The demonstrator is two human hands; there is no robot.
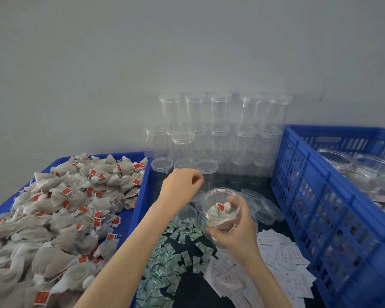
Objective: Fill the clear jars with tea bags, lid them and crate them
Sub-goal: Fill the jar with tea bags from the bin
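My right hand [236, 232] grips a clear jar [220, 210] tilted toward me, open at the top, with tea bags and a green packet inside. My left hand [182, 182] hovers above and left of the jar with fingers curled, over the lidded empty jars [206, 168]; I cannot tell if it pinches anything. A heap of grey pyramid tea bags [60, 210] with red tags fills the blue tray [140, 210] on the left. Loose clear lids [269, 211] lie right of the held jar.
Stacked empty clear jars [220, 130] stand against the grey wall. A blue crate [320, 207] on the right holds filled jars [351, 167]. Small green packets [176, 258] and white-and-red paper slips [282, 263] are strewn on the dark table in front.
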